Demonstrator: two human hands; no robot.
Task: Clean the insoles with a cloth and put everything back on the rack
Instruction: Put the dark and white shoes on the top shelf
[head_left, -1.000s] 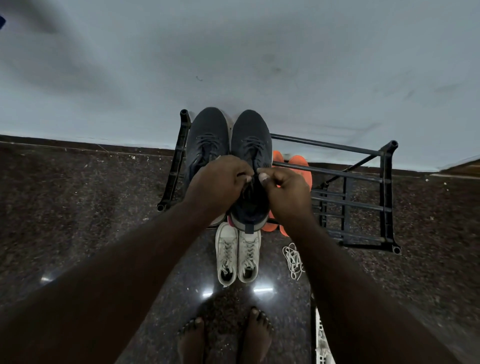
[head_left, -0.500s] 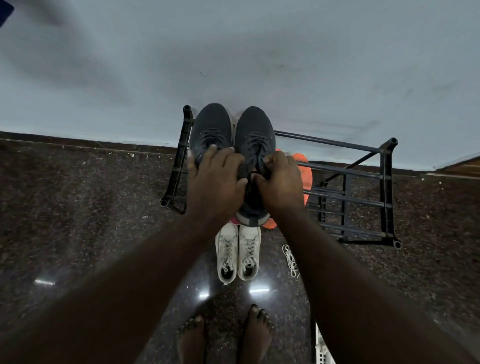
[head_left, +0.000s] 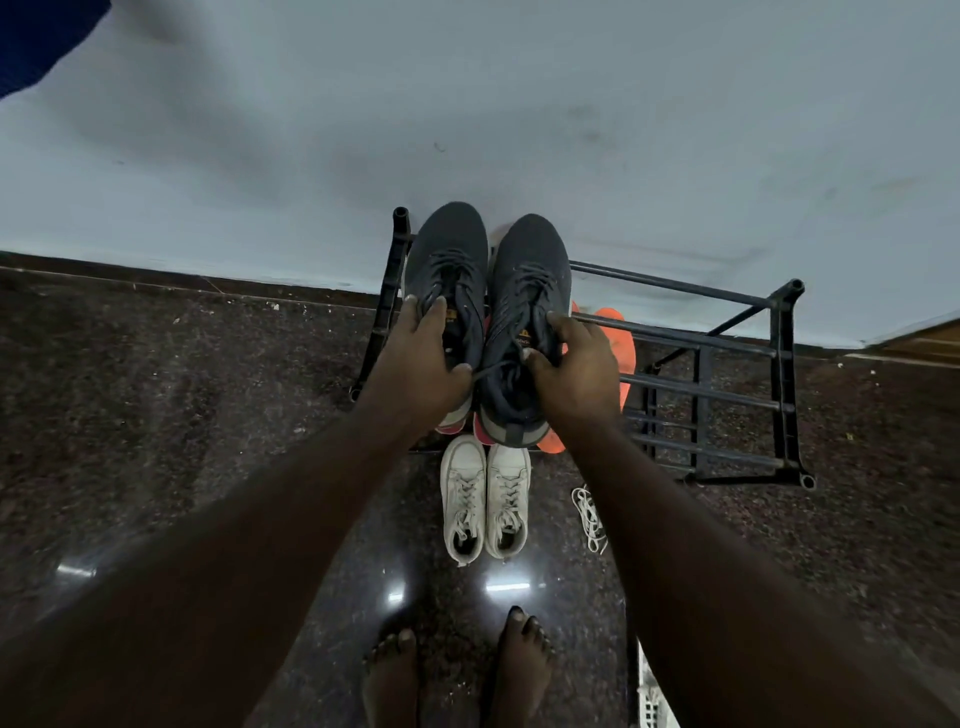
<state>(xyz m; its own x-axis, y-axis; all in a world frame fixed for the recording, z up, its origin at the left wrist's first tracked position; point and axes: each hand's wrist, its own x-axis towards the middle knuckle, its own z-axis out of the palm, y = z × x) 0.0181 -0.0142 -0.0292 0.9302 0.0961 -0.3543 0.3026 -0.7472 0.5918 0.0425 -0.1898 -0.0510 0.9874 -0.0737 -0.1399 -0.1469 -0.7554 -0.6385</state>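
Sneakers, dark grey knit, one pair, laced, toes pointing to the far wall: left sneaker (head_left: 448, 270) and right sneaker (head_left: 530, 280) sit side by side on the top tier of the black rack (head_left: 779, 364). Tongue labels are orange; their writing is too small to read. Left hand (head_left: 423, 353) grips the left collar; right hand (head_left: 576, 364) grips the right collar. White sneakers (head_left: 485, 499) stand on the floor nearby, loose white lace (head_left: 589, 514) to their right.
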